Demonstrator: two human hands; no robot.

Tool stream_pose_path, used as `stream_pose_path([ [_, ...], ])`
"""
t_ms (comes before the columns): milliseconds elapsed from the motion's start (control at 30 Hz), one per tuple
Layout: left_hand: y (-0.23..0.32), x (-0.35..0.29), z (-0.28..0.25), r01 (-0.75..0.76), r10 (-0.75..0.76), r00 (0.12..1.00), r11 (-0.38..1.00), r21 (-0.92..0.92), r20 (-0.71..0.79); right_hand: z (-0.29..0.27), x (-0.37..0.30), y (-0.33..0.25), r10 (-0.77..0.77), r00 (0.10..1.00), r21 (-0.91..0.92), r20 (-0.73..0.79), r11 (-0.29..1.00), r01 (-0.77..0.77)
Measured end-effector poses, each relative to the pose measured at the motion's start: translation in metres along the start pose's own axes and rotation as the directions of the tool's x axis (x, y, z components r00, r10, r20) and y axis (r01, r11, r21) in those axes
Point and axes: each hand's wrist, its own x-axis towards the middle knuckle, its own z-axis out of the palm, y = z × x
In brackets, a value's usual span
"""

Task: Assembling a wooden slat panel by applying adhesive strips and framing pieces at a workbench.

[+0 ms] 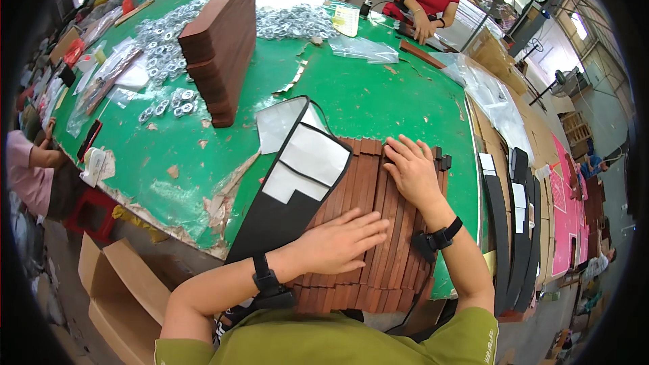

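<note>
The slats [397, 230], likely stiff and heavy together, are touched by the outstretched left hand [348, 240] and right hand [414, 172]; ends are best gripped.

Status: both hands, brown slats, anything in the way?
Left hand open, palm down on brown slats. Right hand open near their far end. Slats packed side by side. Black-and-white cover overlapping their left side.

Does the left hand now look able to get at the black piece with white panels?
Probably yes: the left hand is spread over the brown slats, close beside the black piece, and nothing visible stands between them.
</note>
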Motion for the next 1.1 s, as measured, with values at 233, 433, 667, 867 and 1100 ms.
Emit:
stream_pose_path([
  [233, 0.007, -0.042, -0.062, 0.243, -0.055, 0.706, 0.955, 0.168, -0.706, -0.002, -0.005, -0.003, -0.05, 0.994, -0.2, 0.095, 0.977, 0.068],
  [433, -0.037, -0.088, -0.061, 0.458, -0.829, 0.436, 0.539, -0.706, -0.35, -0.021, -0.002, -0.025, 0.077, 0.997, -0.047, 0.0, 0.996, -0.077],
  [667, -0.011, -0.065, -0.073, 0.384, -0.741, 0.542, 0.638, -0.667, -0.397, -0.09, 0.007, -0.148, -0.178, 0.973, 0.348, -0.144, 0.912, 0.218],
  [867, -0.014, -0.066, -0.064, 0.395, -0.73, 0.513, 0.668, -0.63, -0.452, -0.058, 0.011, -0.171, -0.203, 0.966, 0.323, -0.161, 0.914, 0.246],
  [1100, -0.065, -0.106, -0.059, 0.387, -0.771, 0.196, 0.628, -0.675, -0.606, -0.062, 0.021, -0.161, -0.16, 0.97, 0.616, -0.184, 0.75, 0.24],
])
